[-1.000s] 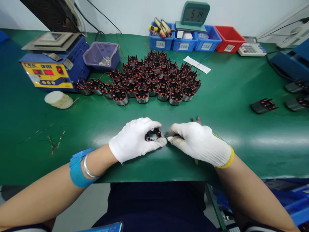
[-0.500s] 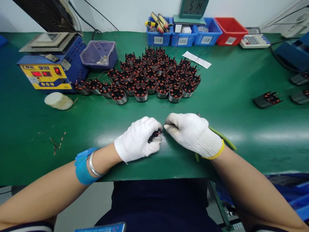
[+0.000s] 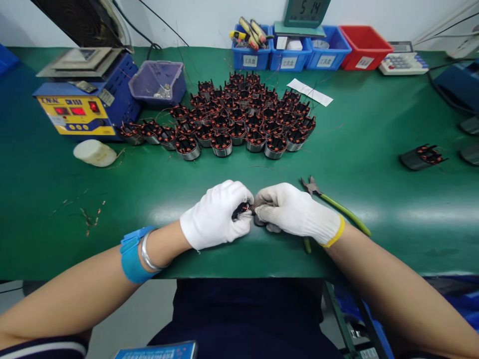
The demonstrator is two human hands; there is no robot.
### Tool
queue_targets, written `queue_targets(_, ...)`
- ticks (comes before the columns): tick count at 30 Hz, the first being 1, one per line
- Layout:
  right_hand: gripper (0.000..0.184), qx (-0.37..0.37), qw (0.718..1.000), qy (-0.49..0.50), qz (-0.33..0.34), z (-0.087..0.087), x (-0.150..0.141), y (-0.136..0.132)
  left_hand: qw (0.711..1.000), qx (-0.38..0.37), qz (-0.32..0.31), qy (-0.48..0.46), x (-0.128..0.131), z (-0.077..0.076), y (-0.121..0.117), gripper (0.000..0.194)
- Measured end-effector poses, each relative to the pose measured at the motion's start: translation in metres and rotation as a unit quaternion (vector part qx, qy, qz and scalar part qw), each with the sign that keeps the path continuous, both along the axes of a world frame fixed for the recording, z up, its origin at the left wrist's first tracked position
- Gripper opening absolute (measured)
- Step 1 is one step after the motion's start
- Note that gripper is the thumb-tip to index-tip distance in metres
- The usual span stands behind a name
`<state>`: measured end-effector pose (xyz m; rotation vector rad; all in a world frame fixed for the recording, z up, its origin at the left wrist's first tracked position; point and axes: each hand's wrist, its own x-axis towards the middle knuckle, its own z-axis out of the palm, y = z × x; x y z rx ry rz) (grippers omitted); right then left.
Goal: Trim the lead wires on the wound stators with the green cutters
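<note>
Head view: clasping probably stiff, fragile-wired core (image 3: pixel 240 211), best held round sides, in left grip (image 3: pixel 217 216); pinching something unclear in right grip (image 3: pixel 295 209).

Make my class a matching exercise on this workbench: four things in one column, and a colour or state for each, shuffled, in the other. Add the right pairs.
Things:
1. left hand
2. pliers
3. paper strip
4. tray

Colours or states:
A. white and lying flat
B. gripping a dark part
C. purple, with small bits inside
D. green-handled

Right pairs: 1-B, 2-D, 3-A, 4-C
</note>
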<state>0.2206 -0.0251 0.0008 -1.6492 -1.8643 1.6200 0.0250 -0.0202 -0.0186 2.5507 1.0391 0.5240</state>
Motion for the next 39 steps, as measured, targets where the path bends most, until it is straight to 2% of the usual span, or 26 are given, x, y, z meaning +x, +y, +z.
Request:
queue_targets(5, 0.014, -0.014, 1.000, 0.021, -0.007, 0.001, 0.008, 0.002, 1.000, -0.014, 0.006, -0.024, -0.001, 0.003, -0.001, 0.025)
queue_targets(11, 0.012, -0.041, 0.999, 0.031, -0.004, 0.014, 0.020, 0.003, 0.999, -0.019, 0.014, -0.038, -0.001, -0.001, 0.001, 0.017)
queue_targets(12, 0.014, -0.012, 1.000, 0.017, -0.002, 0.017, 0.024, 0.003, 0.999, -0.019, 0.016, -0.040, -0.001, -0.001, 0.001, 0.016)
queue_targets(14, 0.024, 0.099, 0.995, -0.025, 0.002, 0.021, 0.030, 0.005, 0.999, -0.018, 0.021, -0.043, -0.001, -0.002, 0.001, 0.015)
queue_targets(16, 0.050, 0.185, 0.982, -0.044, -0.010, 0.022, 0.030, 0.007, 0.999, -0.016, 0.025, -0.040, -0.001, -0.002, 0.000, 0.015)
queue_targets(17, 0.062, 0.184, 0.982, -0.036, -0.012, 0.021, 0.027, 0.008, 0.999, -0.016, 0.027, -0.037, -0.001, -0.002, 0.000, 0.014)
queue_targets(18, 0.066, 0.155, 0.988, -0.023, -0.006, 0.019, 0.022, 0.009, 0.999, -0.016, 0.028, -0.033, -0.001, -0.002, 0.000, 0.014)
queue_targets(19, 0.061, 0.109, 0.994, -0.012, 0.006, 0.016, 0.016, 0.010, 0.999, -0.014, 0.031, -0.030, -0.001, -0.001, -0.001, 0.014)
queue_targets(21, 0.037, 0.025, 0.999, -0.001, 0.024, 0.011, 0.002, 0.010, 0.999, -0.010, 0.037, -0.025, -0.001, -0.001, -0.001, 0.015)
queue_targets(23, 0.017, -0.024, 1.000, 0.004, 0.012, 0.007, -0.008, 0.010, 0.999, -0.005, 0.044, -0.025, -0.001, -0.001, -0.002, 0.015)
queue_targets(25, 0.009, -0.054, 0.998, 0.016, -0.014, 0.005, -0.013, 0.008, 0.999, -0.006, 0.047, -0.024, -0.001, -0.001, -0.002, 0.016)
queue_targets(27, 0.008, -0.051, 0.998, 0.008, -0.023, 0.004, -0.014, 0.005, 0.998, -0.010, 0.048, -0.026, -0.001, -0.002, -0.003, 0.016)
queue_targets(32, 0.013, 0.064, 0.997, -0.053, 0.008, 0.003, -0.012, 0.001, 0.998, -0.032, 0.051, -0.034, -0.002, -0.001, -0.003, 0.020)
queue_targets(34, 0.014, 0.077, 0.995, -0.057, 0.021, 0.003, -0.009, 0.001, 0.998, -0.039, 0.042, -0.026, -0.002, 0.000, -0.003, 0.018)
queue_targets(36, 0.013, 0.046, 0.998, -0.037, 0.025, 0.004, -0.004, 0.002, 0.999, -0.036, 0.029, -0.015, -0.002, 0.001, -0.003, 0.014)
queue_targets(39, 0.014, -0.036, 0.998, 0.038, 0.033, 0.005, 0.001, 0.004, 0.999, -0.028, 0.017, -0.009, -0.001, 0.002, -0.003, 0.010)
